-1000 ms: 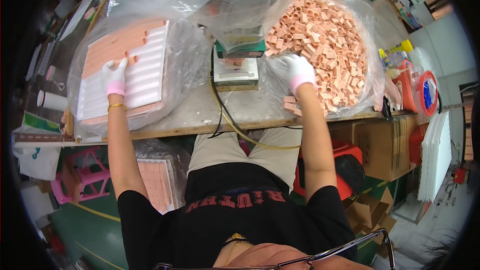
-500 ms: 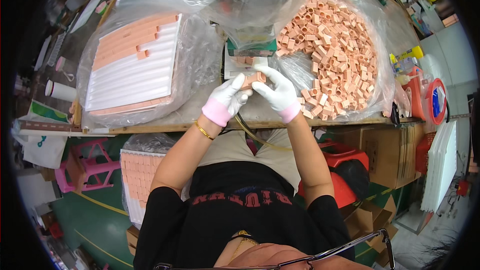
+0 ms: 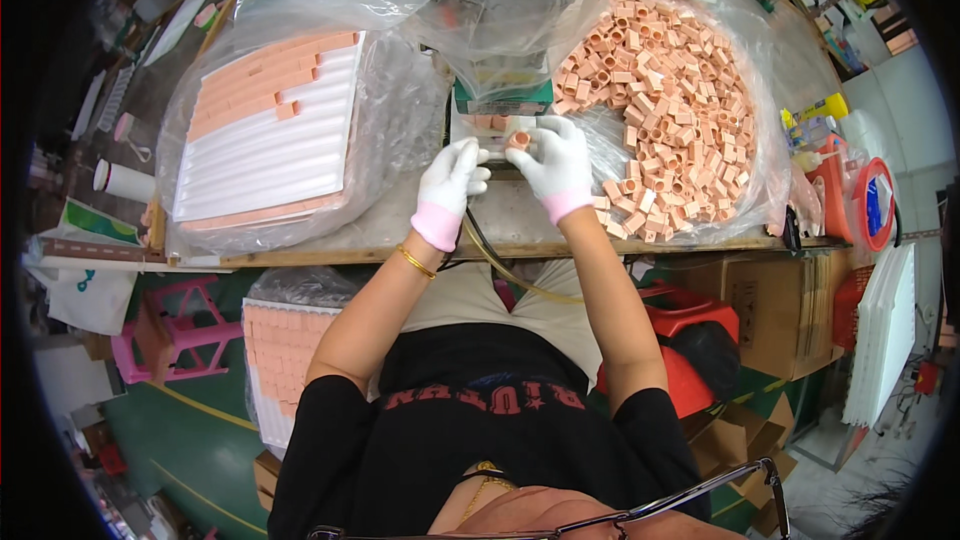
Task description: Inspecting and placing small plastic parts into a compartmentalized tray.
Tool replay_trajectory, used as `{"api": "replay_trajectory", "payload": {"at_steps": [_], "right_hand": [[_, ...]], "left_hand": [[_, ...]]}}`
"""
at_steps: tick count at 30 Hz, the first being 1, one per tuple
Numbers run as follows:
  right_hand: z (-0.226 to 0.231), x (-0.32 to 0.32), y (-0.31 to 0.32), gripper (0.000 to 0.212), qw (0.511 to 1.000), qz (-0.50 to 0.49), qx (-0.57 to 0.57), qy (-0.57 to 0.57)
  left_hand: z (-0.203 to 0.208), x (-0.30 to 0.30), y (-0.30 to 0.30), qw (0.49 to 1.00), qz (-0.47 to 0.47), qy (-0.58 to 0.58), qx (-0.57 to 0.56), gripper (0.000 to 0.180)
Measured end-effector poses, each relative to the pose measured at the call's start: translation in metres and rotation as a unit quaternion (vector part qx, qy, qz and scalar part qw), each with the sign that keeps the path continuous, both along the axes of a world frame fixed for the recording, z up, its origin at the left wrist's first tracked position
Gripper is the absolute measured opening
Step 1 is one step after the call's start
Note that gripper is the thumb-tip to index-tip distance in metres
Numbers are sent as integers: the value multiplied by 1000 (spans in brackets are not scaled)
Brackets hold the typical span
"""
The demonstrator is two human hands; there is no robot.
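My right hand (image 3: 557, 162), in a white glove with a pink cuff, pinches a small peach-coloured block (image 3: 518, 140) with a round hole turned toward me. My left hand (image 3: 453, 183), gloved the same way, is held apart from that block, to its left. Its thumb and fingertips are pressed together; whatever they hold, if anything, is too small to make out. Just beyond both hands stands a green machine part (image 3: 503, 98) under clear plastic, with more peach pieces (image 3: 488, 122) below it. To the right lies a large heap of loose peach blocks (image 3: 680, 110) on plastic sheeting.
On the left a white ridged tray (image 3: 262, 162) carries rows of peach blocks at its far side, over clear plastic. Below the table are a pink stool (image 3: 180, 330), a red seat (image 3: 690, 380), cardboard boxes (image 3: 775, 310) and another filled tray (image 3: 285, 350). A black-and-yellow hose (image 3: 500, 265) hangs at the table edge.
My hands have moved apart; both held the block before, and now only the right does. The block has turned so its round hole shows, and moved slightly away from me.
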State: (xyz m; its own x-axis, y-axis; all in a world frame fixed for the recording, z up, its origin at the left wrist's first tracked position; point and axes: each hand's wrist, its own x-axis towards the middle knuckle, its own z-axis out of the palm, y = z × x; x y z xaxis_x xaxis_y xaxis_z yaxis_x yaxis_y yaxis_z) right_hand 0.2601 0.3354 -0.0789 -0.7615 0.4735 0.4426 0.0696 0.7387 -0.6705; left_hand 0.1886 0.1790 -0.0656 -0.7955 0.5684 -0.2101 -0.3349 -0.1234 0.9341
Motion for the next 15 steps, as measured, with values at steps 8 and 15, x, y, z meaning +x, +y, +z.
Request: {"api": "replay_trajectory", "payload": {"at_steps": [8,15], "right_hand": [[5,-18,7,31,989,-75,115,-47],[0,28,83,26,993,-64,104,8]], "left_hand": [[20,-11,-13,977,49,209,-15,42],[50,-166,-117,841,264,396,-258,37]]}}
